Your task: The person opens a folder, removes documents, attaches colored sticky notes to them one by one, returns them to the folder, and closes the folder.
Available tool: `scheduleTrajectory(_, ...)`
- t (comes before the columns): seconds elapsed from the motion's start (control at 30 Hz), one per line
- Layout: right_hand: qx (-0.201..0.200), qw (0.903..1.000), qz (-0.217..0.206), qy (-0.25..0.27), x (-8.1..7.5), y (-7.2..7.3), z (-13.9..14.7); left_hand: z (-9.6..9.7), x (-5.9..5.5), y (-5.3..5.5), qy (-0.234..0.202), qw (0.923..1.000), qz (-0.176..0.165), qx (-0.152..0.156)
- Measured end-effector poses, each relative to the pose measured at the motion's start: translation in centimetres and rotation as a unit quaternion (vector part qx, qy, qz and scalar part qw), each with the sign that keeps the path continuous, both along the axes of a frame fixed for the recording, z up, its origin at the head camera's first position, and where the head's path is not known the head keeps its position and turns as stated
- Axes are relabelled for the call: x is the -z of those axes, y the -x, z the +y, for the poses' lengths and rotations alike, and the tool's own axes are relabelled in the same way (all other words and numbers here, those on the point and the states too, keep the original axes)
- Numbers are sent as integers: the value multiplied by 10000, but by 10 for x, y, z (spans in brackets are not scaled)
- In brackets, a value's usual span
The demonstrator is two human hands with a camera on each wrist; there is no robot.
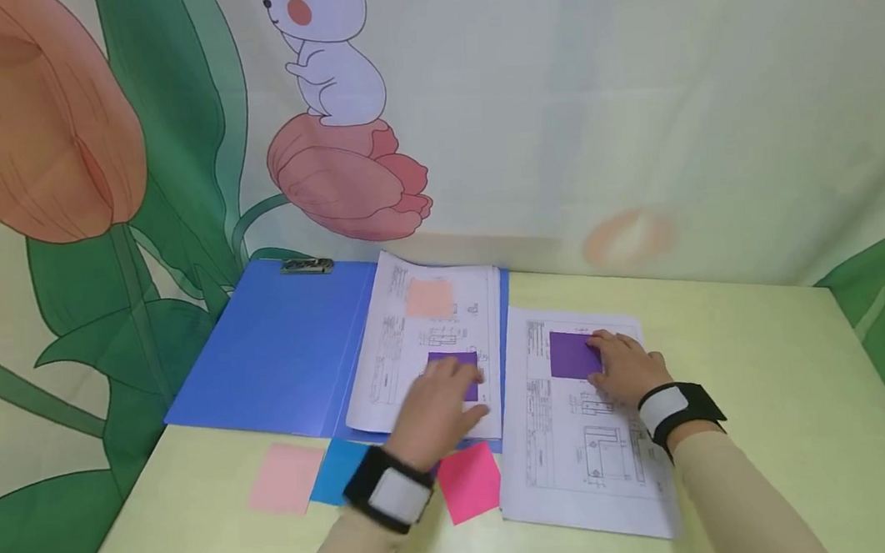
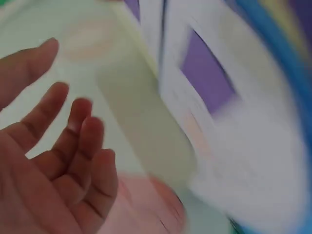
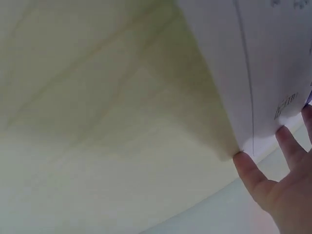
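Note:
My left hand (image 1: 436, 402) hovers over the printed drawing sheets (image 1: 388, 379) in the blue clipboard folder (image 1: 266, 344). Its fingers are loosely bent and hold nothing, and they partly cover a purple sticky note (image 2: 207, 73) on those sheets. A peach sticky note (image 1: 429, 299) is higher on the same page. To the right lies a second stack of drawing sheets (image 1: 554, 488) bearing another purple sticky note (image 1: 570, 355). My right hand (image 1: 631, 368) rests on this stack with fingers spread, thumb and index fingertip at the note's right edge.
In front of the folder lie a pale pink sticky note (image 1: 284, 477), a blue one (image 1: 340, 470) partly behind my left wrist, and a bright pink one (image 1: 470, 484). The folder's metal clip (image 1: 307, 267) is at its top. A printed curtain (image 1: 554, 120) hangs behind the table (image 1: 778, 376).

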State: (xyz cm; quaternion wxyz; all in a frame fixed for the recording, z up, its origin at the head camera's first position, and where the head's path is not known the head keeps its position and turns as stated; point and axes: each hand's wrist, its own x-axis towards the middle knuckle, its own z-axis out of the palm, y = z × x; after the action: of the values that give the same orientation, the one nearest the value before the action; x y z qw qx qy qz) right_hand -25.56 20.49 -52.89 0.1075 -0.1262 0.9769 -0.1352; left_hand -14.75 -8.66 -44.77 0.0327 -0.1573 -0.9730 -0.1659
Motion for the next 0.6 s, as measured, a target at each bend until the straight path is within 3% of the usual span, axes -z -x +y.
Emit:
scheduleTrajectory(0.1,212,9986,48,474,-2,-3,4,-56,6,-41,-77,9945,-19,-1040)
scheduleTrajectory(0.17,278,9959,259,818,-15,-12,1,-82,21,-61,221,9838,-305,-1753)
scheduleTrajectory(0.23,126,9901,574,1271,-34,-26,-6,-100,38,-75,429,9724,-595,-2213)
scheduleTrajectory(0.33,-485,9746,793,2035,-74,-59,-27,-117,58,-85,319,9568,-1020,-2704)
scheduleTrajectory(0.43,-1213,9551,629,2630,-105,-100,-43,-127,66,-85,-193,9422,-1444,-3019)
scheduleTrajectory(0.5,-1369,9525,368,2696,-110,-128,-45,-132,66,-85,-480,9326,-1687,-3154)
scheduleTrajectory(0.6,-1195,9580,51,2606,-98,-162,-40,-140,53,-89,-840,9254,-1810,-3221)
